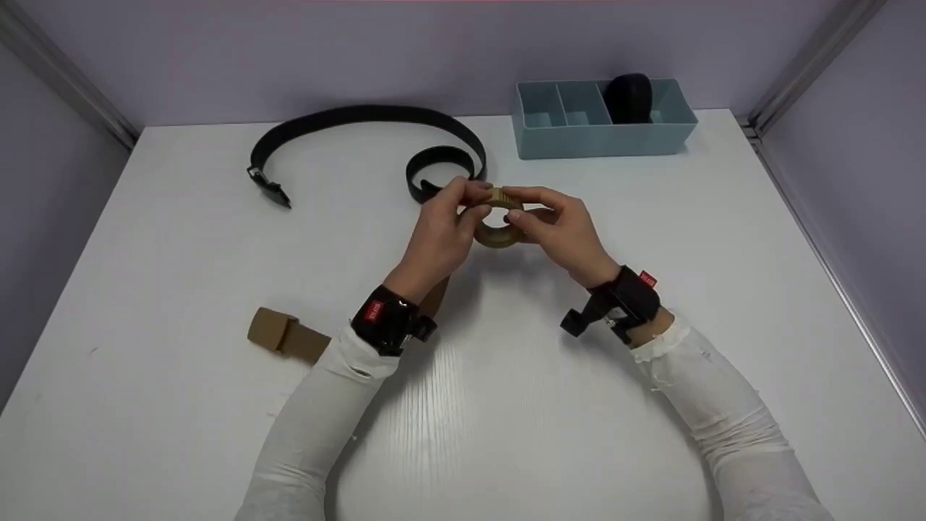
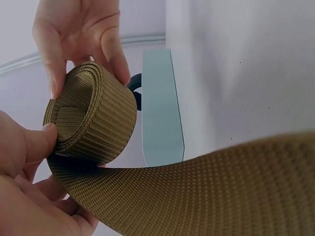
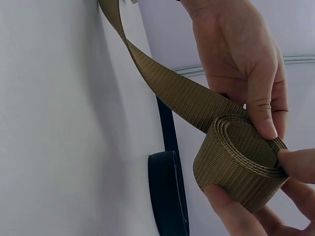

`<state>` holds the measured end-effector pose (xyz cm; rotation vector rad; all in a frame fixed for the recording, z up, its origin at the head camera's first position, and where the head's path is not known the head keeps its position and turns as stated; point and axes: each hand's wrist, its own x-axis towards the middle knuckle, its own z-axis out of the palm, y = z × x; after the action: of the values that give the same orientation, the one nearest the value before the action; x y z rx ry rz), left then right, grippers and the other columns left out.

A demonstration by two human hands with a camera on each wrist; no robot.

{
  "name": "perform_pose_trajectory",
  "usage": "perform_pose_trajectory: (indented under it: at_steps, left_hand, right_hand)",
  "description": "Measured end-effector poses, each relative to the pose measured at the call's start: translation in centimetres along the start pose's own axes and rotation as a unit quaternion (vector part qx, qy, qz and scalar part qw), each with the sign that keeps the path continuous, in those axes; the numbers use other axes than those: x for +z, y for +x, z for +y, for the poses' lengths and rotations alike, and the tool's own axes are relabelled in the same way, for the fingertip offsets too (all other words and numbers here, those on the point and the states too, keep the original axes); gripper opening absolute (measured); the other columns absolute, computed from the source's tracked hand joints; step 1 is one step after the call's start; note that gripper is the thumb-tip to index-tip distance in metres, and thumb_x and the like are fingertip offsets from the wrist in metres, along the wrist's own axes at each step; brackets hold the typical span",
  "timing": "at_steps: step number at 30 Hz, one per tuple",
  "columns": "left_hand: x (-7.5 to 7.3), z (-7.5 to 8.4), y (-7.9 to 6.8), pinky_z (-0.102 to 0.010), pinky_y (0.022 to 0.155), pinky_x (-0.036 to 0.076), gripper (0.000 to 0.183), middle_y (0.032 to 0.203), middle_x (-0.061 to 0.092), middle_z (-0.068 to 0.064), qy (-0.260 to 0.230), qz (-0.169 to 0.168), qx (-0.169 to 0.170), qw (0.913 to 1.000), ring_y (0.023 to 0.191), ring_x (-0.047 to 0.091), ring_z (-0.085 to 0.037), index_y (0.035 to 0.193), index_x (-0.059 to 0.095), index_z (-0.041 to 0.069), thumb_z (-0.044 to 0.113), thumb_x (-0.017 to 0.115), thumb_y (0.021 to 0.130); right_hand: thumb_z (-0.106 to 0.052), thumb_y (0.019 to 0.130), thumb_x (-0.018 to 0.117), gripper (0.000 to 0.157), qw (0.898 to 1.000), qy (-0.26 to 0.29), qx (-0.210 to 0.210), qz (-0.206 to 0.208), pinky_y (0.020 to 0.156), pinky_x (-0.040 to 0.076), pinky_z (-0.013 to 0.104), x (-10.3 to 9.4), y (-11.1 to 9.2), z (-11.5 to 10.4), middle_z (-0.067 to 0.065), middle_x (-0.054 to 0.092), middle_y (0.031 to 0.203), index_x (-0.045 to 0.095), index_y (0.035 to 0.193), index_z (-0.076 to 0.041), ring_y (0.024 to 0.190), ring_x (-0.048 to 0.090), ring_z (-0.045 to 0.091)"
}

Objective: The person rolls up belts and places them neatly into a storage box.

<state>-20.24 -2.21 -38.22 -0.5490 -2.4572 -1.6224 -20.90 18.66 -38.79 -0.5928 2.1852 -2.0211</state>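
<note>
A tan woven belt [image 2: 110, 118] is partly wound into a roll, held up above the table between both hands. My left hand [image 1: 443, 230] pinches the roll where the loose strap leaves it, thumb on the rim. With thumb and fingers my right hand [image 1: 561, 226] grips the opposite side of the roll. From the roll the unrolled strap [image 3: 172, 93] runs back under the left forearm. Its tan buckle end [image 1: 271, 329] lies on the table to the left; the forearm hides part of the strap between.
Behind the hands a black belt [image 1: 362, 113] lies on the white table [image 1: 550, 405], one end coiled. At the back right stands a blue divided box [image 1: 604, 141] with a rolled black item [image 1: 629, 98] in it. Walls enclose the back and sides.
</note>
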Motion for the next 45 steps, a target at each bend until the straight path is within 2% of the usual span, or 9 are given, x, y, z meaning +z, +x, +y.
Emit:
perform_pose_trajectory:
  at_steps: [3,6,12,18,25,29,35,39,45]
  left_hand:
    - [0.01,0.15,0.05,-0.03,0.1,0.052,0.018,0.136,0.064,-0.006,-0.001,-0.004,-0.019,0.9998,0.123,0.06,-0.015,0.123,0.058,0.006,0.015,0.058,0.107]
    - [-0.05,0.23,0.1,-0.03,0.098,0.052,0.022,0.133,0.062,-0.007,-0.01,-0.004,-0.035,0.9993,0.118,0.061,-0.015,0.129,0.053,0.006,0.018,0.054,0.11]
    - [-0.26,0.06,0.13,-0.029,0.089,0.051,0.024,0.122,0.063,-0.01,-0.02,-0.002,-0.021,0.9996,0.103,0.061,-0.014,0.13,0.048,0.004,0.019,0.049,0.111]
    - [-0.39,0.04,0.05,-0.029,0.087,0.052,0.021,0.118,0.065,-0.007,-0.017,0.004,-0.018,0.9997,0.101,0.062,-0.013,0.127,0.052,0.006,0.019,0.052,0.11]
    - [-0.37,-0.03,0.02,-0.03,0.09,0.054,0.019,0.123,0.068,-0.004,-0.013,0.007,0.001,0.9999,0.113,0.063,-0.012,0.119,0.062,0.006,0.02,0.057,0.107]
    - [-0.35,0.04,0.04,-0.031,0.093,0.054,0.02,0.127,0.068,-0.003,-0.015,0.007,-0.003,0.9999,0.117,0.063,-0.013,0.119,0.063,0.007,0.021,0.058,0.106]
    - [-0.18,0.17,0.1,-0.03,0.095,0.053,0.022,0.127,0.067,-0.004,0.001,-0.002,-0.02,0.9998,0.118,0.062,-0.012,0.125,0.058,0.008,0.023,0.055,0.109]
    - [-0.15,0.21,0.12,-0.029,0.095,0.052,0.026,0.128,0.065,-0.007,-0.004,0.001,-0.029,0.9996,0.116,0.062,-0.013,0.129,0.053,0.006,0.022,0.054,0.109]
    - [-0.28,0.19,0.2,-0.028,0.093,0.053,0.027,0.129,0.065,-0.01,-0.012,0.002,-0.024,0.9996,0.112,0.063,-0.013,0.131,0.05,0.003,0.019,0.055,0.109]
  right_hand:
    - [-0.007,0.102,0.068,0.039,1.0,0.004,-0.008,0.016,0.085,0.062,0.036,0.12,-0.03,0.1,0.015,0.064,0.134,0.063,0.14,0.0,0.109,0.072,0.028]
    - [-0.006,0.101,0.069,0.039,0.999,0.027,-0.014,0.035,0.084,0.062,0.036,0.16,0.01,0.16,0.015,0.063,0.133,0.062,0.14,0.0,0.112,0.07,0.034]
    - [-0.007,0.101,0.07,0.041,0.996,0.068,-0.014,0.05,0.082,0.063,0.037,0.06,0.09,0.01,0.015,0.062,0.133,0.061,0.14,-0.001,0.112,0.07,0.036]
    - [-0.008,0.101,0.069,0.041,0.998,0.056,-0.012,0.032,0.086,0.062,0.039,-0.01,0.16,-0.07,0.015,0.063,0.133,0.061,0.141,-0.001,0.111,0.07,0.036]
    - [-0.007,0.101,0.07,0.039,0.999,0.005,-0.03,0.008,0.087,0.061,0.037,-0.07,0.15,-0.04,0.013,0.065,0.134,0.065,0.139,-0.003,0.112,0.072,0.026]
    - [-0.007,0.1,0.071,0.038,0.999,0.002,-0.034,0.01,0.086,0.062,0.038,-0.08,0.13,0.1,0.012,0.065,0.134,0.065,0.138,-0.002,0.112,0.072,0.027]
    - [-0.007,0.1,0.071,0.039,0.999,0.014,-0.023,0.028,0.084,0.062,0.036,0.07,0.02,0.28,0.013,0.065,0.133,0.064,0.138,-0.001,0.112,0.071,0.03]
    - [-0.006,0.1,0.071,0.041,0.998,0.046,-0.007,0.039,0.083,0.062,0.037,0.24,0.03,0.25,0.018,0.061,0.133,0.061,0.14,-0.001,0.109,0.072,0.027]
    - [-0.005,0.101,0.068,0.042,0.994,0.094,0.021,0.05,0.082,0.063,0.039,0.33,0.16,0.12,0.026,0.054,0.135,0.056,0.141,-0.001,0.109,0.071,0.033]
